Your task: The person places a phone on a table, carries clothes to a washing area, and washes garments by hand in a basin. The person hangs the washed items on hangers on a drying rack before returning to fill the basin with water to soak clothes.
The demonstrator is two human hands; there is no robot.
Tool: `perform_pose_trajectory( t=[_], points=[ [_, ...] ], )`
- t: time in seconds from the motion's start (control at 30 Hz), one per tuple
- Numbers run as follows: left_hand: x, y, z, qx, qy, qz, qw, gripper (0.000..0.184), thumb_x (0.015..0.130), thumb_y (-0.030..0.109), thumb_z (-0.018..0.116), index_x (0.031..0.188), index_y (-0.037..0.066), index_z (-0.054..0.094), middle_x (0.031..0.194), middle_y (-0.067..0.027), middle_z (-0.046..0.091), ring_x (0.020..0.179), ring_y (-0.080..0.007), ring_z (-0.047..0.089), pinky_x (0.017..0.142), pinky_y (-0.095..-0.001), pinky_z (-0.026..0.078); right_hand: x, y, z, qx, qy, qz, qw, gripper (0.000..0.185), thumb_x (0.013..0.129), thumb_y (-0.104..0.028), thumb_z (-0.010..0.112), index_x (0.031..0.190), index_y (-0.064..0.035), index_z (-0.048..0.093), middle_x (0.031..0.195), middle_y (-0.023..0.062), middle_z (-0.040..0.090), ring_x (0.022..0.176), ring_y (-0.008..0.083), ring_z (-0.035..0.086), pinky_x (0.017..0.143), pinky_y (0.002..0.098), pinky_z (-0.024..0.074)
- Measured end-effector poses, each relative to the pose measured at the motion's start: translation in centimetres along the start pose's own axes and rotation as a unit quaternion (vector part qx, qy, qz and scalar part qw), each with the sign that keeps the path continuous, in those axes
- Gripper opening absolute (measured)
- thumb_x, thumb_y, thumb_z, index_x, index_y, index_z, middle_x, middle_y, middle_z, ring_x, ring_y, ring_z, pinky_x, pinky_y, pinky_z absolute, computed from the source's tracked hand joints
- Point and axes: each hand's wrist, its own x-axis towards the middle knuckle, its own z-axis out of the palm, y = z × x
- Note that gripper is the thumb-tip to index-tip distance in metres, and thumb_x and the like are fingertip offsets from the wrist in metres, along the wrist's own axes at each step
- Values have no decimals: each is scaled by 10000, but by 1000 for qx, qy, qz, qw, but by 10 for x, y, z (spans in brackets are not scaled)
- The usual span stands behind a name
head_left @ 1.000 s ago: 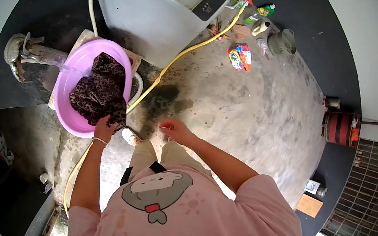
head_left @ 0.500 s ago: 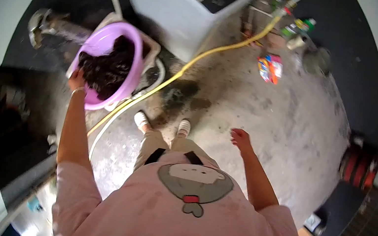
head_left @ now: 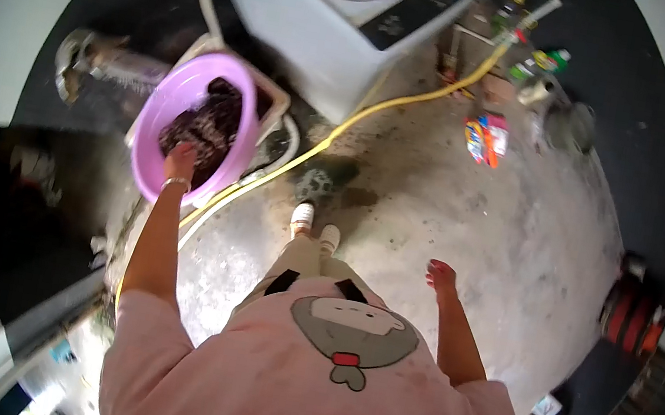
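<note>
A round purple basin (head_left: 157, 112) stands tilted at the left, with a bunch of dark, wet-looking cloth (head_left: 219, 123) inside it. My left hand (head_left: 180, 162) reaches over the near rim and touches the cloth. Its fingertips are blurred and partly lost against the dark fabric, so whether they grip it cannot be told. Out to the right, my right hand (head_left: 441, 276) hangs above the concrete floor, loosely bent, with thumb and fingers apart and nothing in it.
A white top-loading washing machine (head_left: 308, 36) stands ahead with its drum uncovered. A metal tap or pipe fitting (head_left: 101, 63) points at the basin. A yellow hose (head_left: 403, 98) crosses the floor. Bottles (head_left: 541, 62) and a colourful packet (head_left: 485, 139) lie at the right.
My left hand has moved from the basin's left edge inward over the cloth, which now sits more within the basin. My feet have stepped closer together. The view has shifted slightly.
</note>
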Motion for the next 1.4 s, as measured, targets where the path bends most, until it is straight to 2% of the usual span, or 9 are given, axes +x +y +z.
perform_pose_trajectory(
  t=[0.07, 0.23, 0.33, 0.6, 0.8, 0.87, 0.93, 1.0, 1.4],
  points=[
    [-16, 31, 9, -120, 20, 65, 990, 245, 779, 136, 594, 997, 26, 620, 1023, -164, 612, 855, -261, 620, 745, -355, 487, -2, -6, 2, 17, -7, 9, 1000, 238, 797, -262, 636, 980, -110, 624, 814, 6, 612, 714, 133, 594, 585, 278, 475],
    [-30, 50, 67, -38, 32, 270, 962, 224, 753, 17, 569, 969, 35, 626, 860, -134, 606, 724, -220, 573, 612, -320, 471, -5, -34, -2, 103, 31, 9, 994, 213, 815, -254, 613, 969, -108, 614, 819, -7, 602, 702, 117, 569, 612, 266, 465],
    [-52, 63, 119, -127, -71, 254, 956, 232, 755, 12, 570, 980, 45, 614, 882, -59, 592, 715, -146, 541, 609, -275, 446, -4, -38, -13, 179, 40, 23, 983, 185, 819, -242, 603, 951, -112, 603, 779, -15, 577, 671, 106, 544, 605, 258, 460],
    [-123, 191, 248, -41, -327, 283, 901, 302, 746, 9, 632, 1037, 76, 586, 1006, -76, 570, 845, -189, 577, 656, -272, 490, 27, 15, -110, 332, 82, 83, 936, 136, 811, -231, 608, 880, -115, 589, 681, -12, 549, 550, 95, 512, 508, 228, 444],
    [-136, 283, 367, -32, -324, 298, 897, 225, 801, 90, 612, 1024, 62, 608, 999, -78, 609, 851, -175, 599, 686, -274, 500, 83, 22, -215, 338, 80, 112, 931, 135, 802, -180, 609, 914, -106, 590, 722, -12, 575, 592, 96, 538, 519, 239, 444],
    [-150, 329, 402, -68, -379, 105, 917, 242, 795, 94, 622, 1033, 49, 611, 987, -82, 621, 794, -162, 605, 673, -269, 501, 102, 4, -260, 344, 87, 100, 930, 140, 801, -180, 612, 919, -108, 589, 747, -11, 579, 612, 97, 542, 536, 240, 447],
    [-153, 357, 445, -94, -407, 71, 906, 270, 786, 90, 632, 1051, 44, 609, 1004, -85, 623, 797, -159, 603, 683, -282, 500, 120, -19, -301, 342, 82, 89, 932, 158, 805, -202, 607, 932, -109, 587, 800, -13, 584, 666, 95, 547, 581, 243, 449],
    [-158, 381, 479, -34, -389, 160, 907, 270, 781, 96, 636, 1046, 52, 610, 1029, -86, 611, 867, -172, 596, 725, -295, 498, 143, -49, -340, 344, 88, 78, 932, 160, 809, -212, 603, 933, -112, 587, 821, -15, 584, 691, 92, 547, 597, 243, 449],
    [-114, 497, 607, 50, -382, 173, 907, 265, 780, 107, 640, 1040, 64, 607, 967, -79, 626, 917, -187, 592, 731, -288, 495, 334, -206, -462, 424, 58, 21, 904, 234, 833, -177, 575, 1061, -121, 574, 864, -9, 609, 723, 94, 562, 664, 243, 464]
  ],
)
